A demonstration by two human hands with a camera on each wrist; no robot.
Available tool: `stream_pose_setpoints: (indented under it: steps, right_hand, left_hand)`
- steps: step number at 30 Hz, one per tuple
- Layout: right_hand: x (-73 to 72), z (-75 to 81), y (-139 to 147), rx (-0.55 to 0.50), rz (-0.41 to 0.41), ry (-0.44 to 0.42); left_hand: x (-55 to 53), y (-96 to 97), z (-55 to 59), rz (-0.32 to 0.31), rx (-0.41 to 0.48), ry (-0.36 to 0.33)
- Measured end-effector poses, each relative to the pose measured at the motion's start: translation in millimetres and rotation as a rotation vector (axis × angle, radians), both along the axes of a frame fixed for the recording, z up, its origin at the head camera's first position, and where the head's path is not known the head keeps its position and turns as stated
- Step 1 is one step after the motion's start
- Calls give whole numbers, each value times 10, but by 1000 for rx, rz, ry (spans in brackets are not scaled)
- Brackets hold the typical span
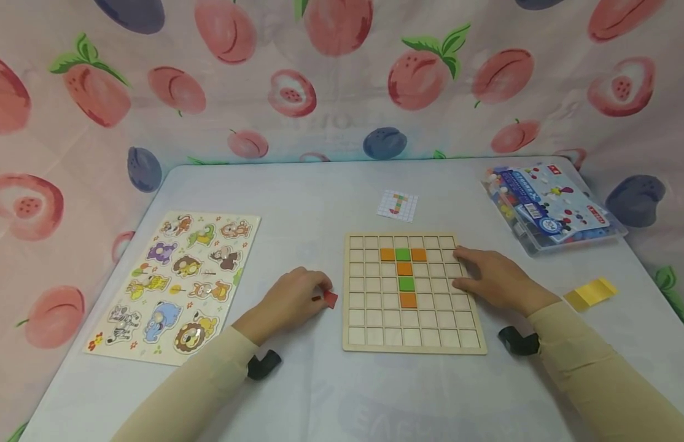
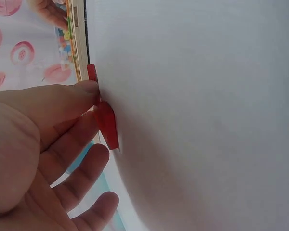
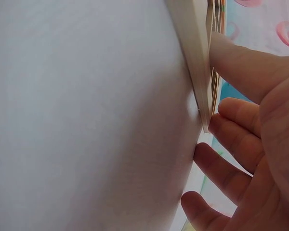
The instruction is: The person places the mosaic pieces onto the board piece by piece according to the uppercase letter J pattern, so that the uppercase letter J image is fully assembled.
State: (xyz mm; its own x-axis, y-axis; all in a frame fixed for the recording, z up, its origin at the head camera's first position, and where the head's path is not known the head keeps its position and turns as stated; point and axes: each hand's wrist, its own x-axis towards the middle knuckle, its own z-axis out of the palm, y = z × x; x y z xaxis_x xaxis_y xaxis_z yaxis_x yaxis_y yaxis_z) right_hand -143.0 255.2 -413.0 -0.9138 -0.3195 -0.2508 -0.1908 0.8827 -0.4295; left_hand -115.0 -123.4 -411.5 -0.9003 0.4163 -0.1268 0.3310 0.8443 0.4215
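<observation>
Between the thumb and fingers of my left hand [image 1: 292, 301] are small red tiles [image 1: 331, 299], just off the left side of the wooden grid board [image 1: 372, 351]. In the left wrist view one red tile [image 2: 106, 125] shows below the thumb tip, close over the table, and more red shows above it. Orange tiles [image 1: 408, 300] and green tiles [image 1: 406, 283] form a T shape in the board's squares. My right hand [image 1: 493, 279] rests at the board's right edge, its thumb over the grid and its other fingers spread along the side.
Behind the board lies a small pattern card [image 1: 397, 205] with a coloured T-like figure. An animal puzzle board [image 1: 209, 273] is at the left. A clear box of beads [image 1: 552, 205] stands at the back right, and a folded yellow paper [image 1: 590, 294] lies beside my right sleeve.
</observation>
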Motion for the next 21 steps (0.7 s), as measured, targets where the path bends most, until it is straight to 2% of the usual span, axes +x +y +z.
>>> stream_pose_setpoints:
  steps: [5, 13, 17, 21]
  right_hand:
    - [1, 0, -2, -4, -4, -5]
    - [7, 7, 2, 0, 1, 2]
    - [15, 13, 5, 0, 4, 7]
    - [19, 13, 13, -4, 9, 13]
  left_hand:
    - [-9, 13, -24, -17, 9, 14]
    - [6, 33, 13, -48, 32, 33]
    - [13, 48, 25, -54, 44, 20]
    - [13, 82, 30, -70, 73, -27]
